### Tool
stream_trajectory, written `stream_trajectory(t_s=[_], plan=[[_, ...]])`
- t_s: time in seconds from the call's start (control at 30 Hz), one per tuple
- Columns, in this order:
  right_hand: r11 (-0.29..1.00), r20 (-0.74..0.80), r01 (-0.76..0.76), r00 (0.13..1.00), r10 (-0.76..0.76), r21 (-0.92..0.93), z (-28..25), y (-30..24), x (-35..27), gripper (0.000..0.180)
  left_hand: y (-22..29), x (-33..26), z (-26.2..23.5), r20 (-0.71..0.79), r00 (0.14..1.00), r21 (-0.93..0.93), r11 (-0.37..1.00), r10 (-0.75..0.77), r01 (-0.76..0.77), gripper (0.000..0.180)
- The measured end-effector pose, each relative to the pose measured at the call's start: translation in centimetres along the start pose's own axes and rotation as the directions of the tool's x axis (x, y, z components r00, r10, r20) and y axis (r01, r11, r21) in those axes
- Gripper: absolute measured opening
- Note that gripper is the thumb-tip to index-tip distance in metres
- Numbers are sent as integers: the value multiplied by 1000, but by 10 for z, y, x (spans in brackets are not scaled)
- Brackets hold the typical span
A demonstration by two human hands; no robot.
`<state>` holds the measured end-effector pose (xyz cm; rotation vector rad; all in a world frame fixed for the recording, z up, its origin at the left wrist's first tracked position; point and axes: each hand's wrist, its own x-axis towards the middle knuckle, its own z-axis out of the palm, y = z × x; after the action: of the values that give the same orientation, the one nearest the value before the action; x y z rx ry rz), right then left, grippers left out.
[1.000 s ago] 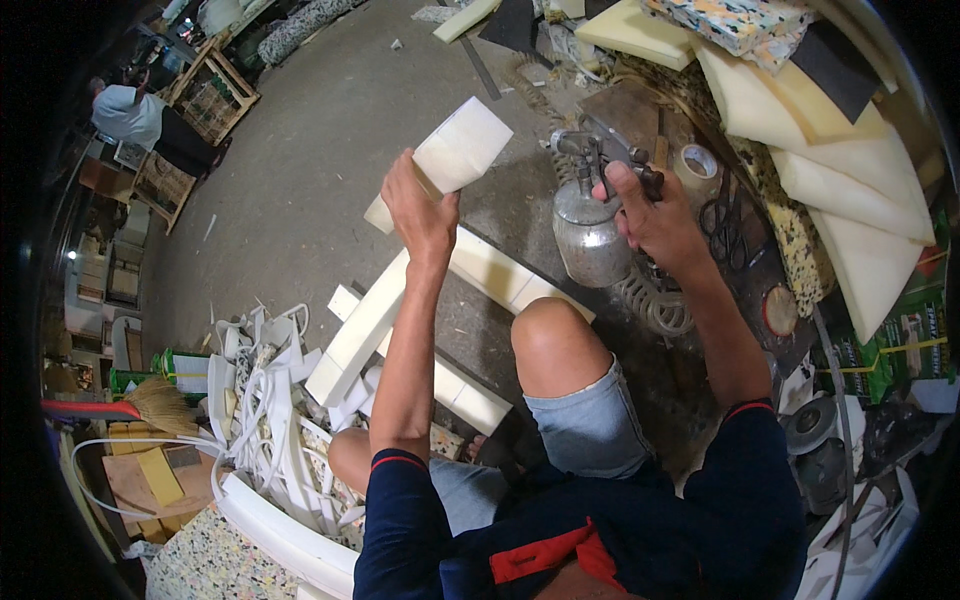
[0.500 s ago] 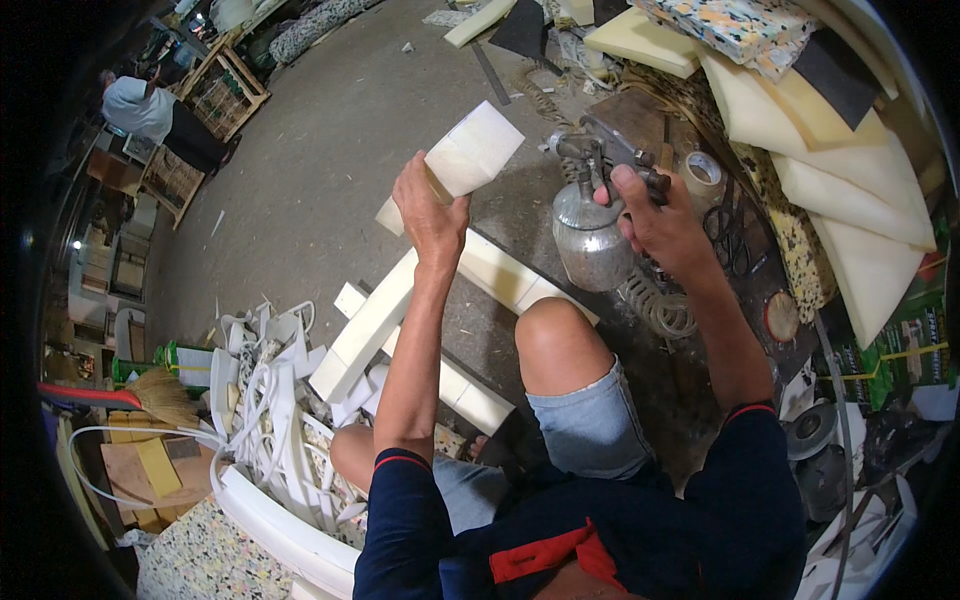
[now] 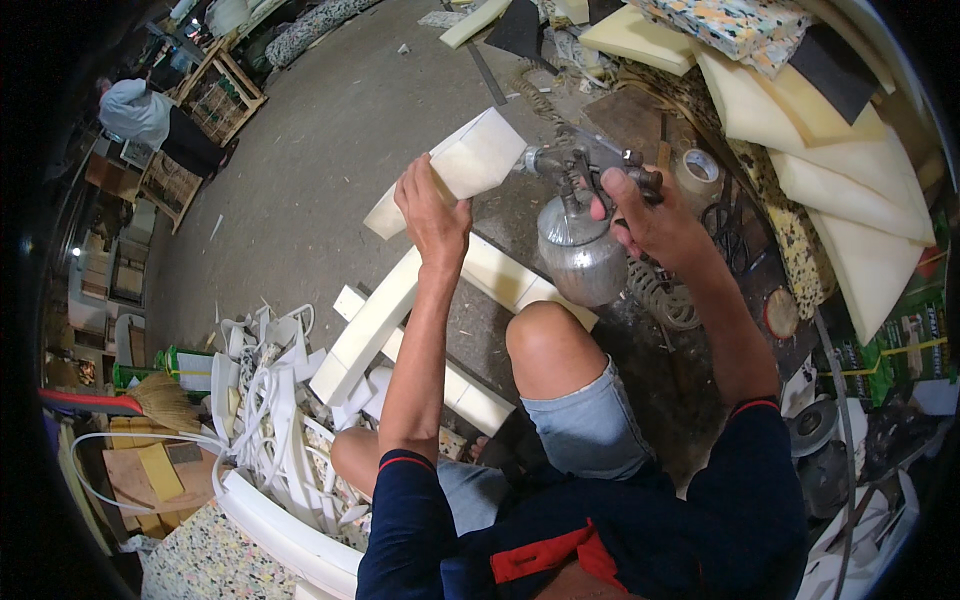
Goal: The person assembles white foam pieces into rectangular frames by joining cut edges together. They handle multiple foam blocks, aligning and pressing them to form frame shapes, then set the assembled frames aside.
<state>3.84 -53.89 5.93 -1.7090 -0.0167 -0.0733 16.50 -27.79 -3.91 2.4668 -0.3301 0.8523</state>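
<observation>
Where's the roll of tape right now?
The roll of tape lies on the cluttered floor, upper right in the head view, just right of the right hand holding the spray gun.

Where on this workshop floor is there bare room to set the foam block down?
The open grey floor lies bare left of the foam block in the left hand, up to the wooden crates. It is crowded elsewhere: foam strips below the hand, white offcuts lower left, and foam slabs and a tape roll beside the right hand with the spray gun.
</observation>
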Motion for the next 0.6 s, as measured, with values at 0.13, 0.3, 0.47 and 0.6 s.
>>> stream_trajectory(t_s=[0.13, 0.3, 0.47, 0.6], plan=[[992, -40, -108, 994, 106, -71, -9, 7, 3, 48, -7, -7, -3, -4, 1000, -34, 999, -15, 15, 85], [991, -164, -115, 979, 124, 60, -8, 13, -3, 44, -9, -11, -13, -10, 1000, -42, 999, -22, 21, 85], [991, -273, -101, 954, 122, 87, -24, 54, -16, 37, -31, -7, -52, -122, 991, -172, 984, -56, 34, 82], [991, -328, -54, 940, 93, 125, -40, 132, -11, 24, -74, -24, -129, -180, 976, -490, 871, -123, 19, 56]])
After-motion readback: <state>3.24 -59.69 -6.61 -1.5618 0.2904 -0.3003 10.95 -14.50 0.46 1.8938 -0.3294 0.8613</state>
